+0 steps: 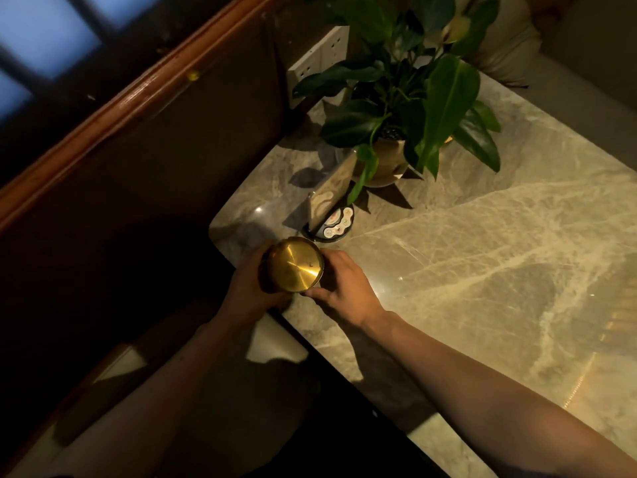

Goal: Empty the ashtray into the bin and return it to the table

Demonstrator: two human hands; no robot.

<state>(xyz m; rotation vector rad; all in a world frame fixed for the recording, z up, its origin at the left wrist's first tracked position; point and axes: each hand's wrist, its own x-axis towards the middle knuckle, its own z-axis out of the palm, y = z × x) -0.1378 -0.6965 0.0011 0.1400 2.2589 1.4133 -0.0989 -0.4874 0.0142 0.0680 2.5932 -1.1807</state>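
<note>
Gripping the brass ashtray (295, 264) from nine and three o'clock, left hand (249, 291) and right hand (341, 284) hold it above the marble table (482, 257) corner; no legible writing.

A leafy potted plant (406, 108) stands far on the worktop, with an upright card stand (332, 201) nearer and what may be wall sockets (320, 60) behind.

A dim lounge or restaurant — marble table (482, 253), potted plant (406, 108), call-button stand (336, 215).
</note>
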